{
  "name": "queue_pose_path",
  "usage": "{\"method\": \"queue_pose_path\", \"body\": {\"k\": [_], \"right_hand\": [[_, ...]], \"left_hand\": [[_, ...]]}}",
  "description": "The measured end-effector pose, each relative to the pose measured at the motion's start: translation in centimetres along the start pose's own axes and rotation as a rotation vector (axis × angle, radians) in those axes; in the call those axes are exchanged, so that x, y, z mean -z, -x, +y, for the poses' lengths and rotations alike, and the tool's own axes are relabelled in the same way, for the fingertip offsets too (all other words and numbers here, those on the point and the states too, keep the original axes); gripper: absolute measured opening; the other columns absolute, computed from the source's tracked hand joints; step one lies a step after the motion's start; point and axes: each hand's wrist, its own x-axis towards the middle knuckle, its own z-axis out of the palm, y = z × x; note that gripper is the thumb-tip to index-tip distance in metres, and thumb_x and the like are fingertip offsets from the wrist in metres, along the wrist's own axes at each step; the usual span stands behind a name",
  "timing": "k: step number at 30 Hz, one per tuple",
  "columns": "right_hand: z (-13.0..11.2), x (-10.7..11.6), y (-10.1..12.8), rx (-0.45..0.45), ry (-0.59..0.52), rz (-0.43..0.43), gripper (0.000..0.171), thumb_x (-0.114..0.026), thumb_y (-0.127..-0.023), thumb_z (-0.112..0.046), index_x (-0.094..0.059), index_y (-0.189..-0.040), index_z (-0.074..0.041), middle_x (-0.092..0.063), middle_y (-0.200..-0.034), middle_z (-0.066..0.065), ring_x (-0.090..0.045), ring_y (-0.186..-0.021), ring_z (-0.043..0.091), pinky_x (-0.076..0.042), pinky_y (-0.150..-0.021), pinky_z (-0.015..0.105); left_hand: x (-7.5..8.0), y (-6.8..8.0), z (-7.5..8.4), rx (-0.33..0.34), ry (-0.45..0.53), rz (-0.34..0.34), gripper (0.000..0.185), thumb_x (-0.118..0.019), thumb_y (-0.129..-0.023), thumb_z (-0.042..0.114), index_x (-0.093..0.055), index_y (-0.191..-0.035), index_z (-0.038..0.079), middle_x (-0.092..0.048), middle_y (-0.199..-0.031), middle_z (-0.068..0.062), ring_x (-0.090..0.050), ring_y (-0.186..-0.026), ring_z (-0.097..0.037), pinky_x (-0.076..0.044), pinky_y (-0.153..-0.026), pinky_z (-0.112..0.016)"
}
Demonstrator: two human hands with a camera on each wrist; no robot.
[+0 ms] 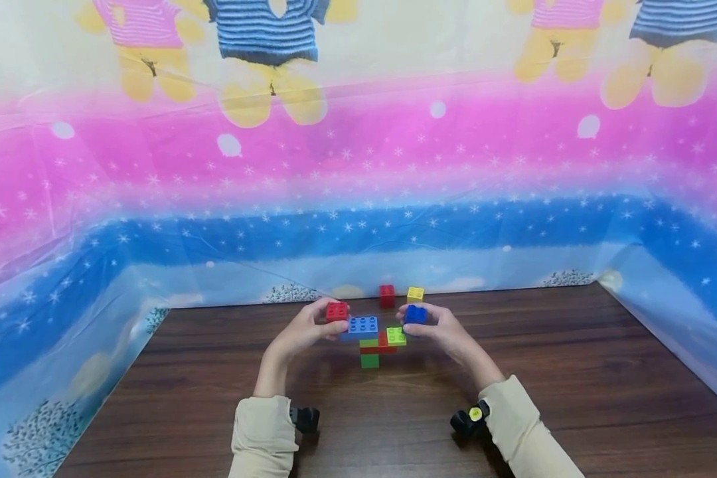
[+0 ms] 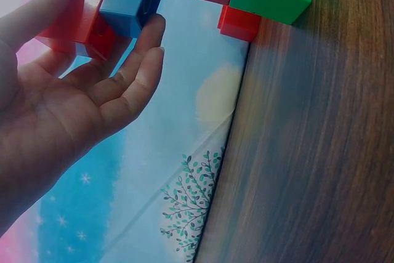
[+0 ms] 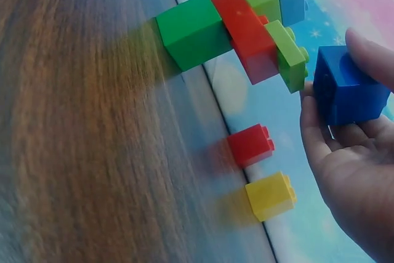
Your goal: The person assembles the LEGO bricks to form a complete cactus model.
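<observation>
A small tower of toy building bricks stands mid-table: a dark green brick [image 1: 369, 361] at the bottom, a long red brick [image 3: 243, 29] across it, and lighter green bricks above. A light blue brick [image 1: 363, 324] tops its left side, a lime brick [image 1: 396, 336] its right. My left hand [image 1: 299, 332] holds a red brick [image 1: 336, 311] between thumb and fingers at the light blue brick's left end, other fingertips right by its underside. My right hand [image 1: 448, 334] pinches a dark blue brick [image 3: 348, 87] close beside the lime brick, its studs up.
Behind the tower, a loose red brick [image 1: 387, 296] and a yellow brick [image 1: 415, 294] stand near the back edge of the brown wooden table [image 1: 203, 385]. A printed cloth backdrop [image 1: 358, 232] surrounds the back and sides. Black wrist cameras sit at both cuffs.
</observation>
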Motion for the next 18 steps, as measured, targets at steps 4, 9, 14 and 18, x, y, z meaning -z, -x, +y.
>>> {"method": "queue_pose_path", "body": {"k": [4,9,14,18], "right_hand": [[-0.07,-0.08,0.18,0.003,0.017,-0.022,0.050,-0.068,-0.084,-0.034,-0.054,-0.126,-0.013,-0.058,-0.130,0.010,-0.050,-0.125,0.026,-0.040,-0.106,0.046],[-0.12,-0.12,0.33,-0.004,-0.002,-0.061,0.049,-0.067,-0.085,-0.032,-0.053,-0.126,-0.012,-0.057,-0.131,0.010,-0.050,-0.125,0.026,-0.041,-0.106,0.044],[-0.19,-0.22,0.45,0.004,0.005,-0.107,0.047,-0.066,-0.086,-0.031,-0.053,-0.126,-0.011,-0.056,-0.132,0.011,-0.051,-0.124,0.026,-0.043,-0.104,0.042],[-0.41,-0.33,0.44,0.014,0.031,-0.120,0.045,-0.065,-0.087,-0.031,-0.054,-0.125,-0.011,-0.058,-0.130,0.011,-0.052,-0.122,0.026,-0.043,-0.104,0.043]], "left_hand": [[-0.05,0.04,0.08,0.000,-0.001,0.001,0.038,-0.063,-0.088,0.017,-0.051,-0.119,-0.002,-0.058,-0.106,-0.020,-0.059,-0.088,-0.023,-0.054,-0.081,-0.038],[-0.11,0.06,0.14,0.000,0.003,0.000,0.042,-0.063,-0.088,0.016,-0.048,-0.120,-0.006,-0.058,-0.104,-0.019,-0.059,-0.088,-0.024,-0.054,-0.082,-0.039],[-0.16,0.11,0.17,0.000,0.010,0.000,0.040,-0.063,-0.088,0.015,-0.049,-0.119,-0.006,-0.058,-0.102,-0.016,-0.059,-0.088,-0.026,-0.054,-0.082,-0.040],[-0.14,0.19,0.21,-0.002,0.008,0.003,0.037,-0.063,-0.088,0.016,-0.051,-0.118,-0.002,-0.058,-0.104,-0.017,-0.059,-0.089,-0.026,-0.054,-0.082,-0.040]]}}
